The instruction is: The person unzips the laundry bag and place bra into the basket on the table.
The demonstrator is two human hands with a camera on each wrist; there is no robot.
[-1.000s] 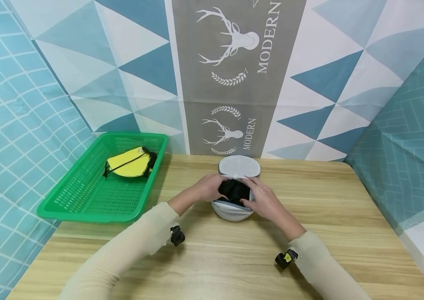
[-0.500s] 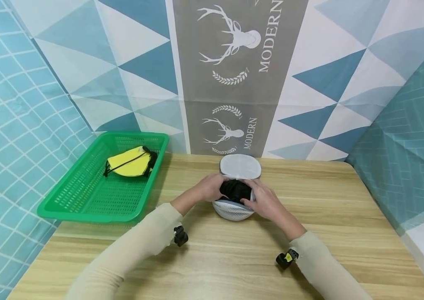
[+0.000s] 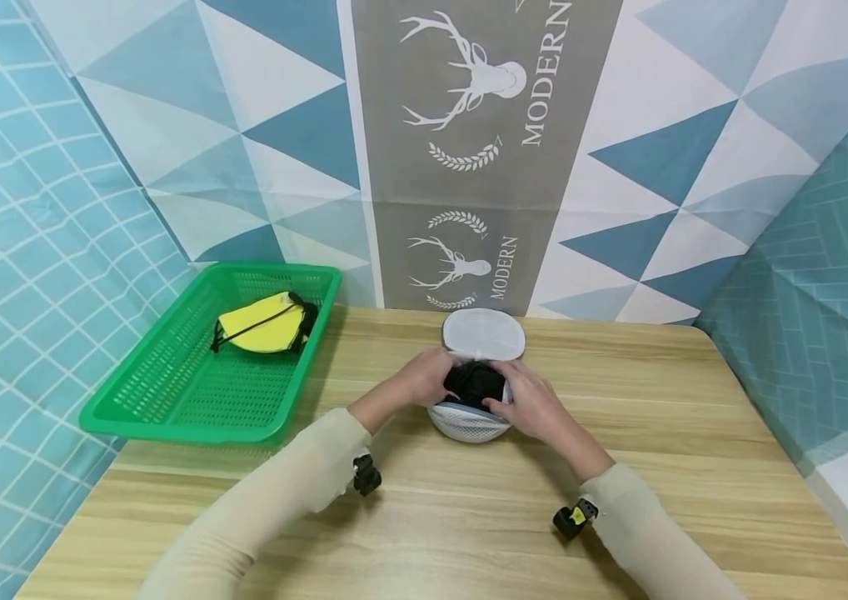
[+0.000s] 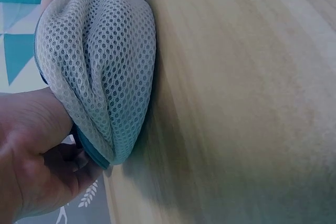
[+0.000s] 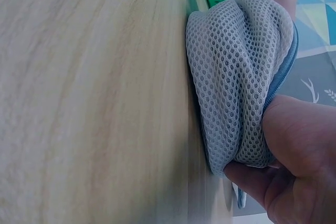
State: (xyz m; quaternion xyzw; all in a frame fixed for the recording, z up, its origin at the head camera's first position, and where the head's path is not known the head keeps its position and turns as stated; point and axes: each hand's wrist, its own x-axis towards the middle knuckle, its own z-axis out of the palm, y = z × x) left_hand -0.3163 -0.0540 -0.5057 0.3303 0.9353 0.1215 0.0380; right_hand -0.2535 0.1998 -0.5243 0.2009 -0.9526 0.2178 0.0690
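Note:
A whitish-grey mesh laundry bag [image 3: 469, 427] stands on the wooden table, its zipped top undone and its oval lid [image 3: 484, 333] folded back behind it. Black fabric [image 3: 478, 385] fills the opening; its kind is hidden. At the left rim my left hand [image 3: 422, 379] grips the bag, thumb by the black fabric. My right hand [image 3: 532, 404] holds the opposite rim, thumb over the opening. The left wrist view shows the rounded mesh side [image 4: 102, 72] creased beside that hand's thumb. In the right wrist view, the blue-grey zipper edge [image 5: 282, 72] runs up from the right thumb.
To the left, a green plastic basket [image 3: 202, 432] holds a yellow pouch [image 3: 262, 325] with black cords. A patterned backdrop [image 3: 461, 167] rises behind the table [image 3: 461, 533], with blue tiled-print sheets at both sides. Each sleeve carries a small black camera.
Both hands stay at the bag's rim. The left hand and forearm have shifted slightly right, and the black fabric sits a little differently in the opening. The head view has moved slightly.

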